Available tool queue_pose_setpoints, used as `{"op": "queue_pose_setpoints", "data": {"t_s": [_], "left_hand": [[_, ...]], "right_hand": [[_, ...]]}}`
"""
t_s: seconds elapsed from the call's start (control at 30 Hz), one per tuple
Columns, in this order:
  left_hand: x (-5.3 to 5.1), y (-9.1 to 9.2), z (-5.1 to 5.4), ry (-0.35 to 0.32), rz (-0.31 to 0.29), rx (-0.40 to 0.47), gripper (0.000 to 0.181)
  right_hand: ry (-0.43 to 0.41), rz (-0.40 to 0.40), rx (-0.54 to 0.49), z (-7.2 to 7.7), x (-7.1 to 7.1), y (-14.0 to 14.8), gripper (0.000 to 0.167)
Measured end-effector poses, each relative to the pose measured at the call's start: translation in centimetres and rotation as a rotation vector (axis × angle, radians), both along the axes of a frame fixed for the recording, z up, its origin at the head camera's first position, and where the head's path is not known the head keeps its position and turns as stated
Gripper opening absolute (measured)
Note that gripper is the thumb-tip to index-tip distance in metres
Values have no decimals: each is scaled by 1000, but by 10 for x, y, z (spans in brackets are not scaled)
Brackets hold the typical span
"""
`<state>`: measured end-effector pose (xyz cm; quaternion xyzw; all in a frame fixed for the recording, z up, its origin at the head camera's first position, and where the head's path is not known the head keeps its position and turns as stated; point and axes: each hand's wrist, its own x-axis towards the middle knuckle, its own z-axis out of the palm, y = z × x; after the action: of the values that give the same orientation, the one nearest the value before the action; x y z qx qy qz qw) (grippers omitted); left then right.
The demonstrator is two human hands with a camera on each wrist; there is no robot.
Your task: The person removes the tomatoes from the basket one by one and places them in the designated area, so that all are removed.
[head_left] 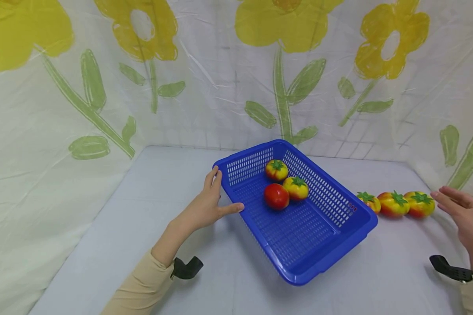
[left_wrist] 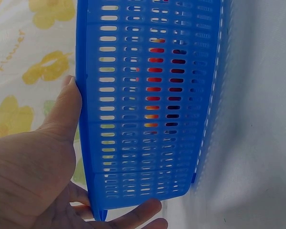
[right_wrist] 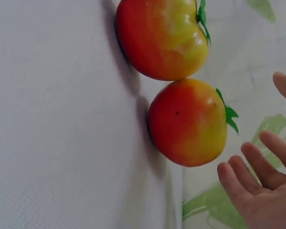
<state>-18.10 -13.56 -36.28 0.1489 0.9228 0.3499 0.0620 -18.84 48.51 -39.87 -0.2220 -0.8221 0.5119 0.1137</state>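
A blue plastic basket [head_left: 311, 267] stands slanted on the table, with two red-yellow tomatoes [head_left: 297, 189] with green tops and one plain red tomato [head_left: 277, 196] inside. My left hand [head_left: 205, 208] rests at its left corner, thumb stretched over the rim and fingers along the end; the left wrist view shows the same hand [left_wrist: 33, 171] beside the slotted wall. Right of the basket sit three more red-yellow tomatoes [head_left: 394, 204] in a row, one partly hidden by the rim. My right hand [head_left: 467, 218] is just beyond the rightmost tomato [right_wrist: 188, 124], fingers spread, holding nothing.
A pale cloth covers the table [head_left: 130, 245]. Behind it hangs a white curtain [head_left: 213, 105] printed with yellow flowers, reaching the table's back edge and both sides. A black wrist mount [head_left: 187, 267] sticks out from the left sleeve, another [head_left: 451, 269] from the right.
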Motion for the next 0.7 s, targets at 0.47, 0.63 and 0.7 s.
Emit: {"op": "queue_pose_setpoints", "data": {"t_s": [0.47, 0.63, 0.7], "left_hand": [[2, -2, -1, 2, -3, -10, 120], [0, -2, -3, 9, -9, 2, 120], [-1, -2, -3, 14, -14, 7, 121]], "right_hand": [[174, 92, 144, 48, 6, -59, 57], [367, 217, 140, 77, 15, -103, 49], [418, 301, 106, 87, 17, -123, 49]]}}
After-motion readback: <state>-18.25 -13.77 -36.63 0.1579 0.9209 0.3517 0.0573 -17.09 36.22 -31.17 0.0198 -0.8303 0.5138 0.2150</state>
